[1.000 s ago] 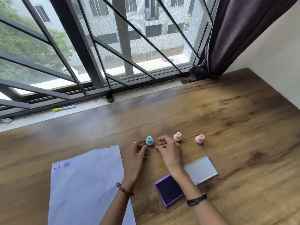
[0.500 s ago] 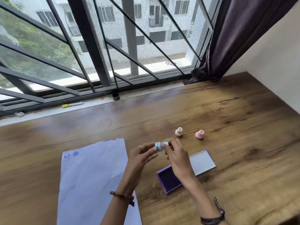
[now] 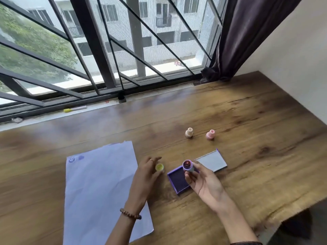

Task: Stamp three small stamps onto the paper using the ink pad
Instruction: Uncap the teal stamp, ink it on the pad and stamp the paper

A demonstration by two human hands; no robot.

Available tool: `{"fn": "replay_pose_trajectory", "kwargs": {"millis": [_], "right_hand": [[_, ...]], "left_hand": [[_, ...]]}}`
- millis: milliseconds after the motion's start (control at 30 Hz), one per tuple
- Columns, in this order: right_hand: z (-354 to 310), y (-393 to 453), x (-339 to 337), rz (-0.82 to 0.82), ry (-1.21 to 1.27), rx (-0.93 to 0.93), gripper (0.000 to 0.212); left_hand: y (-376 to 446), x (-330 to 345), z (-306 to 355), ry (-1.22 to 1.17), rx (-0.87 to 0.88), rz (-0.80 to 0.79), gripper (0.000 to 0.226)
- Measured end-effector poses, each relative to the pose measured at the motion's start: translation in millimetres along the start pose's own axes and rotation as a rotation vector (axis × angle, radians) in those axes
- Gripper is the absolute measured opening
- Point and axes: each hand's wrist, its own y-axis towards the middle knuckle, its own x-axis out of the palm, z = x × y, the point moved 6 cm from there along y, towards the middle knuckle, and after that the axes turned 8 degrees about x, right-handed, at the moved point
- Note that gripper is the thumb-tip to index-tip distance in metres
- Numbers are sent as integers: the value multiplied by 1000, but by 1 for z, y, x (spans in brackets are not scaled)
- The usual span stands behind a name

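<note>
While our right hand (image 3: 203,181) pinches the small stamp (image 3: 188,165) between thumb and fingers, its round printing face is turned up toward us and sits just above the far edge of the open ink pad (image 3: 178,179). Our left hand (image 3: 146,174) has closed its fingertips on a small yellowish cap-like piece (image 3: 159,167), probably the stamp's cover, though it is too blurred to be sure; it hovers between the pad and the paper (image 3: 100,188).

We judge the step in hand to be inking. To do it well, we should roll the wrist so the face points straight down, then lower it flat onto the dark pad, not at a tilt, so the whole disc takes ink evenly. A light, square press should do; grinding or sliding would likely flood the edges and blur the print. The pad's lid (image 3: 211,160) lies open behind it, so we should keep our approach on the near side.

After that we carry the stamp left to a bare part of the sheet, well apart from the two purple marks (image 3: 76,158) already near its far left corner. Setting the cap down would free the left hand to steady the paper on the wooden table (image 3: 247,156). The cream stamp (image 3: 189,132) and the pink stamp (image 3: 210,134) stand upright farther back, untouched.
</note>
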Motion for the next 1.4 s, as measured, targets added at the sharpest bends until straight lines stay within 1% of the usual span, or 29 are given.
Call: {"fn": "replay_pose_trajectory", "kwargs": {"millis": [67, 133, 233, 300, 367, 400, 433, 500, 567, 667, 733, 800, 867, 933, 1000, 1067, 1167, 1233, 1267, 1333, 1400], "right_hand": [[0, -1, -9, 36, -49, -39, 11], [1, -5, -15, 68, -163, -76, 12], [-2, -9, -19, 168, -499, -184, 18], [-7, -13, -17, 310, -817, -309, 21], [-10, -21, -8, 450, -1203, -472, 20], [-9, -25, -2, 476, -1346, -549, 18], [-7, -28, 4, 470, -1440, -607, 16], [2, -29, 11, 427, -1575, -641, 15], [12, -30, 16, 444, -1729, -653, 16], [22, -36, 25, 464, -1901, -763, 15], [28, -39, 29, 473, -1950, -846, 24], [30, -37, 30, 467, -1986, -850, 26], [30, -33, 29, 459, -2011, -799, 27], [24, -27, 28, 456, -2009, -703, 20], [16, -18, 26, 467, -1942, -576, 14], [6, -8, 27, 512, -1894, -491, 15], [-6, 3, 28, 556, -1839, -253, 17], [-12, 6, 29, 527, -1818, -129, 12], [-16, 6, 31, 524, -1786, -120, 9], [-13, 7, 47, 474, -1619, -187, 10], [3, 10, 71, 369, -1405, -248, 11]], "left_hand": [[-3, 1, 4, 13, 63, -12, 47], [-7, 3, 8, 49, 148, -34, 54], [-17, 13, 6, 155, 197, -126, 72], [-22, 21, 0, 229, 183, -199, 80], [-24, 24, -4, 261, 185, -213, 78], [-24, 24, -4, 258, 192, -205, 75], [-24, 24, -3, 251, 203, -191, 71], [-24, 22, -4, 235, 227, -160, 64], [-25, 21, -5, 226, 252, -132, 60], [-25, 21, -4, 232, 298, -101, 57], [-24, 22, -5, 228, 321, -80, 53], [-23, 22, -6, 213, 326, -66, 49], [-21, 23, -7, 198, 332, -57, 47], [-20, 24, -7, 190, 327, -56, 46], [-19, 24, -6, 183, 299, -76, 47], [-19, 24, -4, 195, 283, -112, 47], [-18, 18, -1, 233, 271, -142, 48], [-19, 0, -5, 241, 254, -104, 51], [-20, -12, -9, 251, 244, -70, 50], [-28, -49, -27, 298, 198, 36, 45], [-41, -92, -55, 338, 118, 157, 41]]}}
